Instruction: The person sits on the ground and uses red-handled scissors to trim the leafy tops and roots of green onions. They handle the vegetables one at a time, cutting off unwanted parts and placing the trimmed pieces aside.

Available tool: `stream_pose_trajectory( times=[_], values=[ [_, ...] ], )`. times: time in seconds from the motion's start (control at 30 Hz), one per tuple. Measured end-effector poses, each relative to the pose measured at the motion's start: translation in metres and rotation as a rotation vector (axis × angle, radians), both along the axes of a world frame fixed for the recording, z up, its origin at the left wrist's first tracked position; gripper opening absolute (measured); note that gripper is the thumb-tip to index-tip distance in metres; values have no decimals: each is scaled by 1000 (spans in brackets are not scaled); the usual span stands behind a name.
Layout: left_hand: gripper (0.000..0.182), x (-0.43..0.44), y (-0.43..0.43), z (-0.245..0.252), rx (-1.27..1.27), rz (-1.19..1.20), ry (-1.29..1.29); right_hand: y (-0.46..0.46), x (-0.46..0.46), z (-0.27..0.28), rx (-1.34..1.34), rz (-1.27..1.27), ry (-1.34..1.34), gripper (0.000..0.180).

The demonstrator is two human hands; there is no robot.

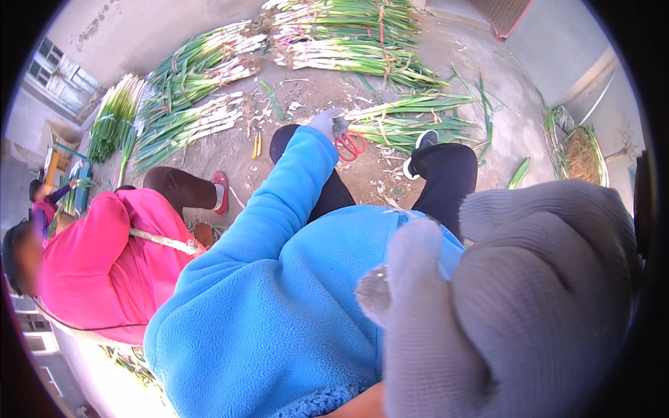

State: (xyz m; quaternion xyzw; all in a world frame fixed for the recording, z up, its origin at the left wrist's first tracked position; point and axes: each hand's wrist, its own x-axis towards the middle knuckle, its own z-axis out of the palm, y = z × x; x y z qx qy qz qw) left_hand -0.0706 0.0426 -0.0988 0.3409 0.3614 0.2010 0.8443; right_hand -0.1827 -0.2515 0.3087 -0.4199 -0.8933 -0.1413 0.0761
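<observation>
My left hand [329, 124], in a pale grey knit glove, reaches low in front of my knee. Its fingers close on scissors with red handles [351, 145]; the blades are hidden. Just beyond lies a loose pile of long green onions [413, 123] on the ground. Very near the camera, my right hand [470, 303] fills the lower right, also gloved in grey knit. Some of its fingers are bent, and the close view hides whether it grips anything.
Tied bundles of green onions [350, 55] lie at the top, with more onions [193, 123] to the left. A yellow-handled tool [256, 145] rests on the ground. Close on my left sits a person in a pink top [104, 266]. Another person [44, 201] is farther off.
</observation>
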Motion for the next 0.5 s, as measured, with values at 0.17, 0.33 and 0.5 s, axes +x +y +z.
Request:
stream_pose_trajectory(
  times=[0.17,0.33,0.5],
  values=[
    [18,-4,-4,5,25,5,17,-2,18,-4,-22,17,64,30],
    [22,21,15,-20,37,-17,130,-16,60,-10,-12,21,185,30],
    [25,36,0,-37,132,6,61,0,166,-75,-10,-372,396,30]
  ],
)
